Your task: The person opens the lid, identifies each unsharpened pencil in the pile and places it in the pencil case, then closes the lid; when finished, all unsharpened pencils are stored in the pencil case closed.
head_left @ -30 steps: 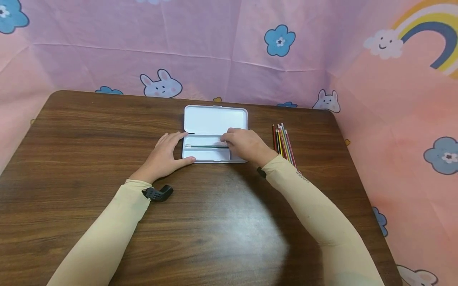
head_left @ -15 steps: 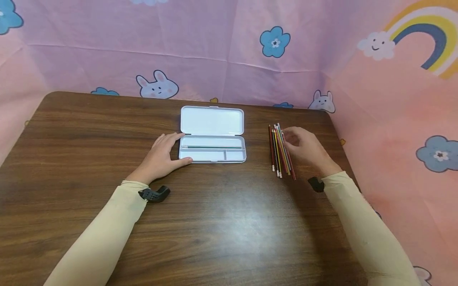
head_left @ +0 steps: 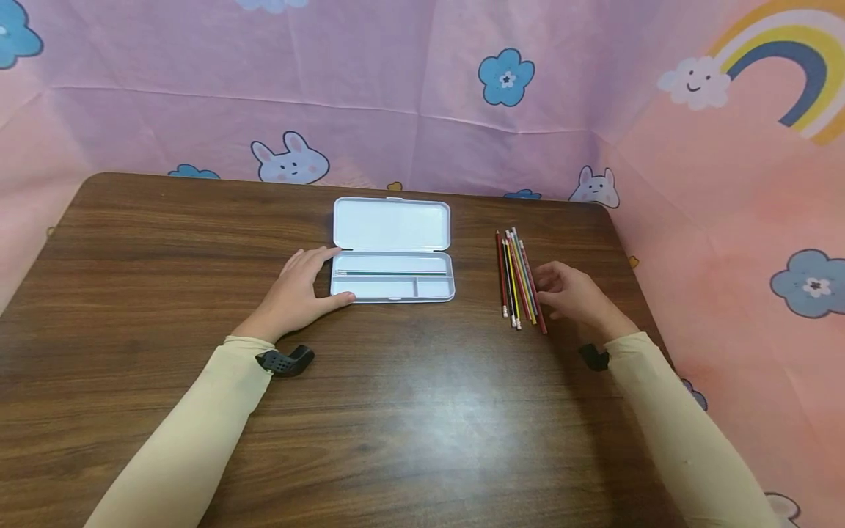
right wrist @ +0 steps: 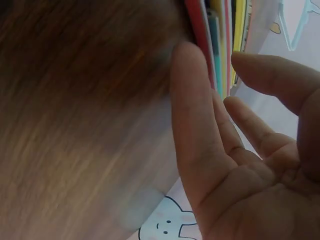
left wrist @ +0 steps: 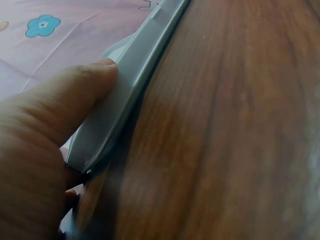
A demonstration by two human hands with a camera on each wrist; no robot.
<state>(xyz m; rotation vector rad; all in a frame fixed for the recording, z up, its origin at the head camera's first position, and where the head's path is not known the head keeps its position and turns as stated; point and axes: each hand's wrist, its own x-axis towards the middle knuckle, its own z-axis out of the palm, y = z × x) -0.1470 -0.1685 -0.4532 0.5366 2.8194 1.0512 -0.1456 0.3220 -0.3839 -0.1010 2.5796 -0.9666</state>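
Note:
A white pencil case (head_left: 376,288) lies open on the table, its lid (head_left: 392,224) folded back. One green pencil (head_left: 389,273) lies in its long rear compartment. My left hand (head_left: 290,297) holds the case's left end, thumb on the front wall and fingertips at the back corner by the hinge; the thumb (left wrist: 95,77) shows against the case wall (left wrist: 117,105) in the left wrist view. A loose bunch of several pencils (head_left: 518,282) lies right of the case. My right hand (head_left: 573,295) is just right of them, thumb and fingers apart, holding nothing.
The brown wooden table (head_left: 422,425) has its rear edge against a pink and purple printed cloth (head_left: 370,88). Another stretch of cloth (head_left: 719,220) rises along the table's right side. Black straps with small devices sit at both wrists.
My right hand has left the pencil case and gone right to the pencil bunch, then drawn back slightly to its right side. The left hand stays on the case.

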